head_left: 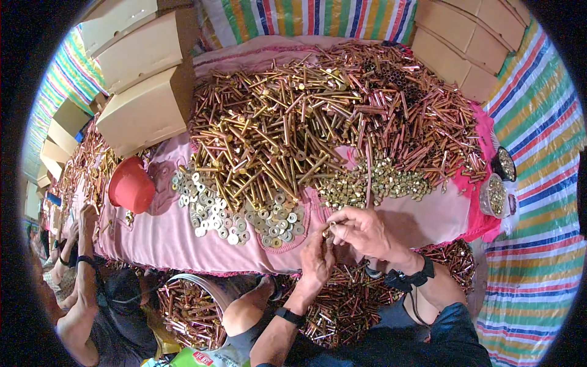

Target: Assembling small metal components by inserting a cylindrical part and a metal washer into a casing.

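Observation:
My left hand (pixel 317 258) and my right hand (pixel 365 232) meet just over the table's near edge, both closed. At their fingertips is a small ring-shaped metal piece (pixel 332 225), perhaps a nut, pinched by my right hand. What my left fingers wrap round is mostly hidden. Beyond my right hand, a thin copper-coloured strip or rod (pixel 369 177) runs away from me; whether I hold it is unclear. Close by lie loose nuts (pixel 373 183), flat washers (pixel 214 214), a heap of brass-coloured bolts (pixel 275 134) and copper-coloured tubes (pixel 422 116).
Pink cloth (pixel 165 241) covers the table. A red bucket (pixel 132 185) and stacked cardboard boxes (pixel 147 110) stand left; more boxes (pixel 471 37) stand far right. Bowls of small parts (pixel 493 196) sit at right. Below lie more tubes (pixel 348 306). A co-worker's arm (pixel 85 257) is at left.

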{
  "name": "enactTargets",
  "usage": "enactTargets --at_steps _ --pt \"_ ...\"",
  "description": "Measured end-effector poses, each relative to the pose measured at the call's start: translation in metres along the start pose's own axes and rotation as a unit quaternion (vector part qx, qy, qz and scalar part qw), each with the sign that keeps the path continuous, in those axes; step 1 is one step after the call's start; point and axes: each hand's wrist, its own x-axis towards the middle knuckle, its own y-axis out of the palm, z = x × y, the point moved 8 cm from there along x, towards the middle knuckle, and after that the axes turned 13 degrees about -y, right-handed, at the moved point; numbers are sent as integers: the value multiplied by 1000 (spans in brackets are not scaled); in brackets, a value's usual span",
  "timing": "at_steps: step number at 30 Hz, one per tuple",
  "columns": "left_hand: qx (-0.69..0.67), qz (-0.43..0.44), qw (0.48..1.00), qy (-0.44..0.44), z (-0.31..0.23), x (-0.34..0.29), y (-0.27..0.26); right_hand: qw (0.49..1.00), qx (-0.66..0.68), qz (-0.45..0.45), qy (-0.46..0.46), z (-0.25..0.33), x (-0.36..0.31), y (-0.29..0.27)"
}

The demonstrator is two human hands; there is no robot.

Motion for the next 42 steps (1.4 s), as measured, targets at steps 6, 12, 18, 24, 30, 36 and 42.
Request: enactTargets --at_steps 6,12,18,24,30,36,42 --pt "-27 11 1000 1 -3 1 -1 979 181 -18 92 -21 -5 3" --pt "-38 11 999 -13 -2 2 0 984 157 -21 81 -23 -5 1" --pt "-16 -25 999 16 -4 2 0 995 -98 19 -9 4 0 5" --pt "4 -8 1000 4 6 -2 -2 927 -309 -1 -215 45 2 21" --pt "-22 32 998 -57 20 -7 9 955 -258 21 -145 41 0 15" --pt "-40 19 999 -12 18 -8 5 956 -243 19 -163 45 4 19" --pt "-28 50 997 -42 33 -8 17 973 -206 -26 -100 21 -1 11"
